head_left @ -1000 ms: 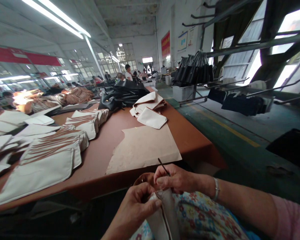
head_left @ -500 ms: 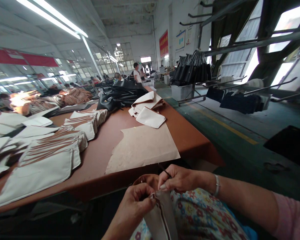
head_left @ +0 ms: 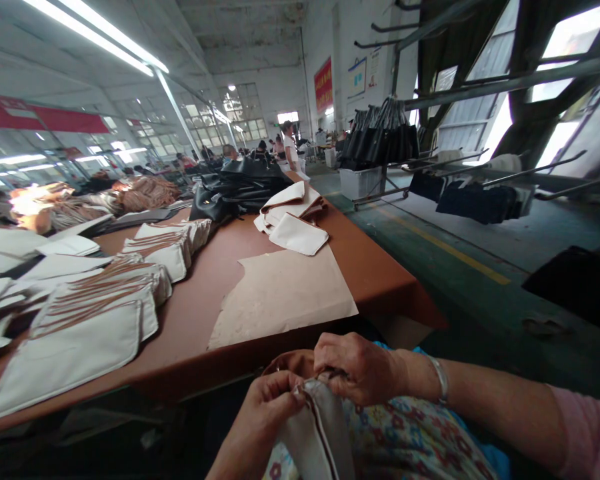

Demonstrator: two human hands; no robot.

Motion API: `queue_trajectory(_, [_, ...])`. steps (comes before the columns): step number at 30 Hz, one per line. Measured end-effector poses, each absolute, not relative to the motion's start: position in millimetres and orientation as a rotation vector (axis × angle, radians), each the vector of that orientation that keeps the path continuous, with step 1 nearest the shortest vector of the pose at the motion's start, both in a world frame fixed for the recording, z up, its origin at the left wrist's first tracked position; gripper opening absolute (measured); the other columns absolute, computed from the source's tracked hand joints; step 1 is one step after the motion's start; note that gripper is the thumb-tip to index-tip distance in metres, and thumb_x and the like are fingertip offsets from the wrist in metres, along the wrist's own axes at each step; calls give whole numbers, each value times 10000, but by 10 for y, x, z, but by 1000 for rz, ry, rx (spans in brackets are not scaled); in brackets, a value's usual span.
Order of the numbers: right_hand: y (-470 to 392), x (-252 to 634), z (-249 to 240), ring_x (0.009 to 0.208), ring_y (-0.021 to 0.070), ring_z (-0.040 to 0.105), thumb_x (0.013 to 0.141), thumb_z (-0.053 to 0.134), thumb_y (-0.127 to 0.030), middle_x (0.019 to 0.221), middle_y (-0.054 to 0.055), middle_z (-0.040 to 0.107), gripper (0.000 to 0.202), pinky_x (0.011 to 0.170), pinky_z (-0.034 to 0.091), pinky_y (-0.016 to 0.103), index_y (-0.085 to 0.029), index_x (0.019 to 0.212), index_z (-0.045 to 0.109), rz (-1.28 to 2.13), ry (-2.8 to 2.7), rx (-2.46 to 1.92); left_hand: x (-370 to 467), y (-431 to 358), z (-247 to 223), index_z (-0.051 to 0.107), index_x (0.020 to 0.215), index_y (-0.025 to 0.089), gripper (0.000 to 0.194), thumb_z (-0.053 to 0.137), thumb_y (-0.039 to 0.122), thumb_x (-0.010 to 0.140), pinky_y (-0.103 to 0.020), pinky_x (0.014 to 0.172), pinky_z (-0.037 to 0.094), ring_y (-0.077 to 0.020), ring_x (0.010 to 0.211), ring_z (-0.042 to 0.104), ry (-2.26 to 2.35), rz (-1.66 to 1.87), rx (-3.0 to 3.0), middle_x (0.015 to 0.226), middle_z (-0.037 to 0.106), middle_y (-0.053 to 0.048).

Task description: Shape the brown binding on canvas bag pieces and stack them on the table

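A pale piece (head_left: 314, 433) with a dark brown strip along it hangs over the lap, on flowered cloth (head_left: 405, 433). My left hand (head_left: 275, 403) pinches its upper end between thumb and fingertips. Close beside it on the right, my right hand (head_left: 357, 367) is closed at the same end, with a thin dark item showing at its fingertips; what that is, I cannot make out. Brown material (head_left: 293, 361) lies just behind both hands, partly covered by them.
The brown table (head_left: 200, 280) holds a paper sheet (head_left: 285, 293), folded white pieces (head_left: 299, 233), a black pile (head_left: 240, 183) and rows of white pieces (head_left: 90, 340). Racks with black bags (head_left: 380, 137) stand right. A person (head_left: 290, 148) is far back.
My right hand has turned and curled further, and the thin dark item no longer sticks up above its fingers. The view has shifted slightly. The distant person in white has moved.
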State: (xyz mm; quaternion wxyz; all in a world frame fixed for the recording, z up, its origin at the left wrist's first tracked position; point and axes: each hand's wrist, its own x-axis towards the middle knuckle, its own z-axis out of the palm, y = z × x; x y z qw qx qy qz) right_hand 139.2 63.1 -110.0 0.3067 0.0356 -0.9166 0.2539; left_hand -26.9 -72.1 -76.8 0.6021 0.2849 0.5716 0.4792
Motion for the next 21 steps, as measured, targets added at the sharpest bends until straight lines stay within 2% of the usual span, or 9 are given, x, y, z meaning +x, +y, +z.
queue_trajectory(4, [581,1376,-1169,782,189,540,897,479,-207,804,62,603,109,677,451,305,-144,869,563,273,-2525,201,-240,-725,-759,682,693,106,227,742,321,654,-220,517,281,-94,503,440,1364,1066,707,567,590,-3])
queue_trajectory(7, [530,1363,-1160,729,183,526,919,470,-235,766,51,593,151,635,438,306,-141,850,566,149,-2534,186,-240,-728,-753,690,726,106,233,710,335,689,-232,542,287,-110,547,443,1422,1005,807,605,598,-11])
queue_trajectory(13, [450,1366,-1141,768,193,547,811,507,-171,792,62,592,49,583,428,284,-144,812,549,191,-2605,176,-226,-738,-727,630,680,131,238,602,336,796,-248,572,289,-127,614,378,1553,866,1114,625,481,21])
queue_trajectory(17, [505,1340,-1021,778,209,564,769,509,-210,793,88,598,148,500,407,271,-105,851,575,192,-2703,221,-181,-721,-649,563,647,155,250,585,341,813,-251,530,238,-121,604,304,1535,740,1221,618,381,44])
queue_trajectory(19, [558,1323,-914,801,224,572,766,520,-215,833,118,613,184,523,427,280,-81,874,587,156,-2757,289,-172,-707,-600,568,651,157,248,586,344,815,-250,523,224,-117,597,287,1502,719,1220,615,369,47])
queue_trajectory(21, [603,1316,-815,801,216,575,747,540,-193,865,128,624,179,565,447,279,-76,872,590,287,-2796,298,-181,-705,-572,578,633,152,238,614,327,789,-248,524,218,-113,592,282,1459,747,1173,605,368,46])
